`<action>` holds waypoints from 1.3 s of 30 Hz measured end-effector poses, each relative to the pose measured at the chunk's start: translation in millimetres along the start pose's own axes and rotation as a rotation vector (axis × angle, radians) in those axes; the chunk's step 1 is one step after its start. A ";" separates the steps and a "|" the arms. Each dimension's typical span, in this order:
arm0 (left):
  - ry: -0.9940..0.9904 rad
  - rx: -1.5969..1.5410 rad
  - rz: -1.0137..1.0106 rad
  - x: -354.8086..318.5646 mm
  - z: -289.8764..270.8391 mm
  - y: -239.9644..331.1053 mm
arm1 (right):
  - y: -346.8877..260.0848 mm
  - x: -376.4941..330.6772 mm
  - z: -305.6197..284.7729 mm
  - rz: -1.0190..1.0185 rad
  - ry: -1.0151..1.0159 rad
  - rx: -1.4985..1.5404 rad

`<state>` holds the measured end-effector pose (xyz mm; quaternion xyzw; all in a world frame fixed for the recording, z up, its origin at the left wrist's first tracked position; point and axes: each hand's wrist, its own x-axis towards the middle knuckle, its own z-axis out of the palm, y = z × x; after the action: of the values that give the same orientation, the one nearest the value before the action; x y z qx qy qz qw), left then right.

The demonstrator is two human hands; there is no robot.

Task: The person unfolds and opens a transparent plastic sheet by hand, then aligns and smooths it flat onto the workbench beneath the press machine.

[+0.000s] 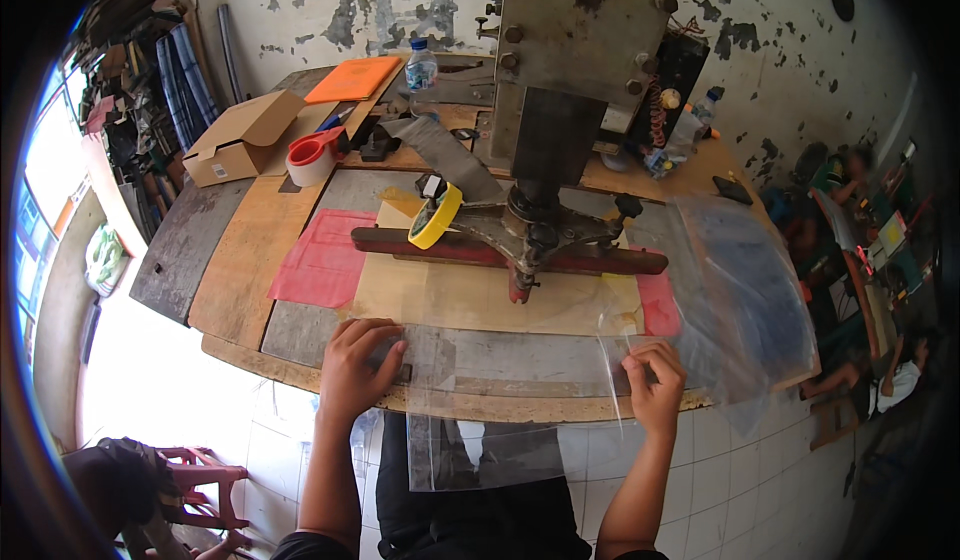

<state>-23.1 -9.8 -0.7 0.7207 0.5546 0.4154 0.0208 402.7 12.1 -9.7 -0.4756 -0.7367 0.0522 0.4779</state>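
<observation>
A clear plastic sheet (pixel 500 455) lies over the front of the worktable and hangs past its edge above my lap. My right hand (pixel 657 378) pinches the right side of this sheet between thumb and fingers. On the tabletop by the sheet's left edge rests my left hand (pixel 358 362), its thumb apart from the bent fingers and no object visible in it. Just beyond both hands, a press with a long red bar (pixel 590 260) stands over a beige board (pixel 470 295). Pink sheets (pixel 318 258) lie at the board's sides.
A yellow tape roll (pixel 436 216) hangs on the press. More clear plastic (pixel 750 300) covers the table's right side. A cardboard box (pixel 242 140), a red tape dispenser (pixel 316 155), an orange folder (pixel 352 80) and a water bottle (pixel 422 72) stand behind. People sit at far right.
</observation>
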 end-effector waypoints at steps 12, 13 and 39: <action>0.013 -0.009 0.009 0.5 -4.8 5.0 | -2.0 -1.5 0.5 0.006 0.089 0.012; 0.015 -0.001 0.017 0.6 -5.2 5.0 | -1.6 -2.0 0.5 0.015 0.084 0.013; 0.021 0.001 0.056 0.1 -5.9 4.9 | 3.2 -8.0 2.9 0.028 0.092 0.016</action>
<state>-22.9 -14.0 5.6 0.7315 0.5346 0.4232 0.0028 403.3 8.9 -18.2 -0.4838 -0.7069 0.0430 0.5142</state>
